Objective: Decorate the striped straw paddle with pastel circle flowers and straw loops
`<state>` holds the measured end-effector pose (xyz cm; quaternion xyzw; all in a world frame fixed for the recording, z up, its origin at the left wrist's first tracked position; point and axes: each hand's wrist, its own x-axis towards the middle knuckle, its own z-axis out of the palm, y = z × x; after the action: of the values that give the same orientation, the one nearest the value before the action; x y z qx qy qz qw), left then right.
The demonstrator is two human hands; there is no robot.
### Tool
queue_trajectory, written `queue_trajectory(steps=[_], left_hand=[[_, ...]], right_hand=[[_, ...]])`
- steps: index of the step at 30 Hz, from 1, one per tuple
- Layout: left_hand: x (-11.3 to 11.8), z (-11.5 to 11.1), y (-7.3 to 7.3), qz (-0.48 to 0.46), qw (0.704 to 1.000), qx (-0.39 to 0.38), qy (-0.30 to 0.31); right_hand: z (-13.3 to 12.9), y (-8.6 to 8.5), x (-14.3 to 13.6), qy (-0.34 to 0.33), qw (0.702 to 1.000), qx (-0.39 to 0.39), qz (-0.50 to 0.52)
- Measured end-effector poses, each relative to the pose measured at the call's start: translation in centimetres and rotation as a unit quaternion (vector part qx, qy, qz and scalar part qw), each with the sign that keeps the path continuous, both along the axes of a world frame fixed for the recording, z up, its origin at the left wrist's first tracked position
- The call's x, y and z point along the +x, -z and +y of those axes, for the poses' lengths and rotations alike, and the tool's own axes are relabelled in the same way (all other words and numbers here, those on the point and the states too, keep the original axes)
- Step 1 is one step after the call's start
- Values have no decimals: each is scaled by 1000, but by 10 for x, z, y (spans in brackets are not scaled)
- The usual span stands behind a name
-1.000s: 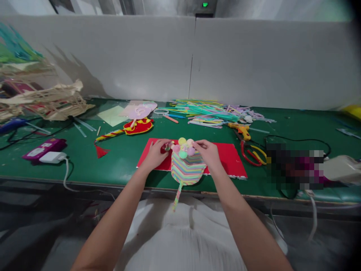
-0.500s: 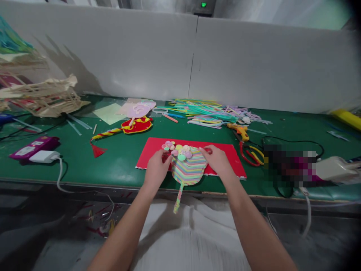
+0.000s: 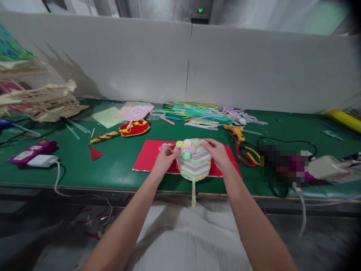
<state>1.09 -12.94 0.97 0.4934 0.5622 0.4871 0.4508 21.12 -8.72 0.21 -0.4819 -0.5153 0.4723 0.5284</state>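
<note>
Where the lower left of the frame begins, a purple box [image 3: 32, 153] lies on the green table [image 3: 107, 169] beside a white plug [image 3: 42, 161]. Farther right, a red-and-yellow fan [image 3: 134, 129] rests flat. Near the centre, over a red board [image 3: 146, 155], the left hand [image 3: 165, 158] partly hides a pinkish piece [image 3: 164, 146]; a careless wrist could knock that away. Its thumb and fingers are nearly together at the striped fan [image 3: 196, 167], though whether they pinch rim or disc I cannot tell. That fan sits mid-frame, and its pastel discs [image 3: 186, 155] could come loose from a sideways tug if weakly fixed. Its braided handle [image 3: 193, 195] juts below the table edge, where it could snag. The right hand [image 3: 216, 152] pinches the upper right rim; uneven pulling might bend it. Right of centre, the glue gun [image 3: 236, 132] could be dragged by its cord.
</note>
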Motion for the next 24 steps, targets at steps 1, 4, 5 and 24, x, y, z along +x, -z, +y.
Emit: queue_trajectory(steps=[1, 4, 5, 24], left_hand=[[2, 2, 1, 9, 1000, 14, -1], [7, 8, 6, 6, 999, 38, 25], [9, 9, 8, -3, 999, 39, 33], [11, 3, 11, 22, 990, 140, 15]], right_hand=[[1, 2, -1, -2, 1000, 7, 3], [4, 8, -4, 6, 999, 31, 13], [4, 9, -4, 7, 999, 37, 16], [-1, 9, -7, -66, 996, 4, 61]])
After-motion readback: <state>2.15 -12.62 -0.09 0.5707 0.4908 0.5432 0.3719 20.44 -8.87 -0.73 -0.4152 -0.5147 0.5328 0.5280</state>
